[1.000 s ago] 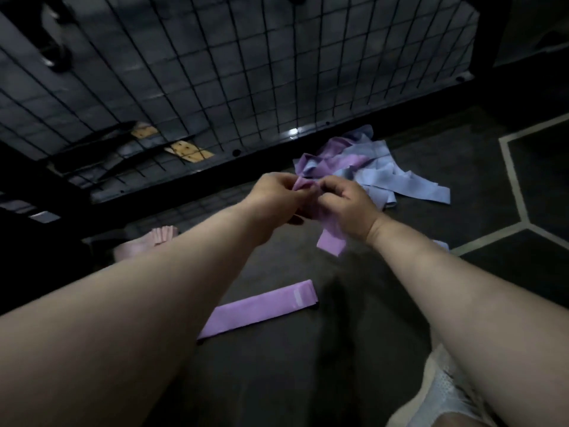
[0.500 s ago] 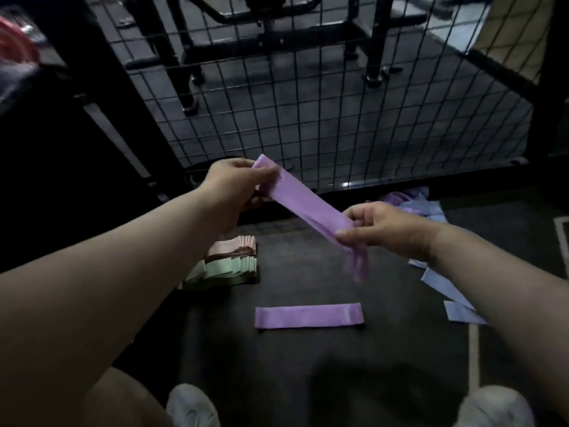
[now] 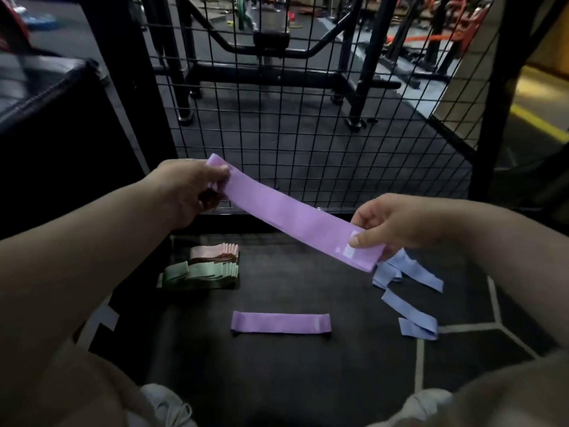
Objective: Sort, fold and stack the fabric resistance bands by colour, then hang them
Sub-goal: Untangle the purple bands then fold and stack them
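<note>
L hand (image 3: pixel 181 192), R hand (image 3: pixel 397 223) pinch 1 purple band (image 3: pixel 289 211); 2nd band (image 3: pixel 280 322) flat; pink stack (image 3: pixel 215 252); green stack (image 3: pixel 197 272).

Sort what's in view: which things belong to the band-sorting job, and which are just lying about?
Job: held purple band, gripped by left hand and right hand; flat purple band on the floor; green stack; pink stack; loose blue bands.

Just there: wire mesh; gym machine behind it; white shoes; black pad at left.
</note>
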Tool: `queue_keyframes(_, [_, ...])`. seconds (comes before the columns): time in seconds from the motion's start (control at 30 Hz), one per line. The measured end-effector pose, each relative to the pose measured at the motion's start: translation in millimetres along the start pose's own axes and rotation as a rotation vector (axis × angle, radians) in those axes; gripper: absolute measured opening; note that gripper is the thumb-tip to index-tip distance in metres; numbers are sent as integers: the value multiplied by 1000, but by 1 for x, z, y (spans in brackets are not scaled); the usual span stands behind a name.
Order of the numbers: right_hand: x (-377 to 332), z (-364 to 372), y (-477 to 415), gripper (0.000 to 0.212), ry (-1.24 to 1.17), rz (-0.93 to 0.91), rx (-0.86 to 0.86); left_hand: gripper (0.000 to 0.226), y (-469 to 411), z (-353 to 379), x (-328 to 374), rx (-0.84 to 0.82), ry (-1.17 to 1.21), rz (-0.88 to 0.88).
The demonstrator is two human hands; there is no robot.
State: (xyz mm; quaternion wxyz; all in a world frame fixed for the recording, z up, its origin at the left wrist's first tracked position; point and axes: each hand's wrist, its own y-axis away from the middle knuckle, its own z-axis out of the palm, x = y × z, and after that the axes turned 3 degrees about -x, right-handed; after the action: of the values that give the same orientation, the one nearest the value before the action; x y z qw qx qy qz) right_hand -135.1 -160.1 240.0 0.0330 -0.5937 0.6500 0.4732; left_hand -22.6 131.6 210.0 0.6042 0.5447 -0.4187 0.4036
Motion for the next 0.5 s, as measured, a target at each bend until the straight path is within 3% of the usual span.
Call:
queue_keyframes(0.17, [-5, 7, 1, 16, -220, -42, 146, 26, 4, -7, 18, 6, -45, 74])
queue_keyframes(0.37, [-7, 5, -15, 22, -77, -171, 439, 22, -5, 1, -10, 43, -26, 13])
queue_keyframes(0.5, [-2, -5, -23, 26, -98, -172, 508, 5, -15, 4, -11, 38, -21, -13])
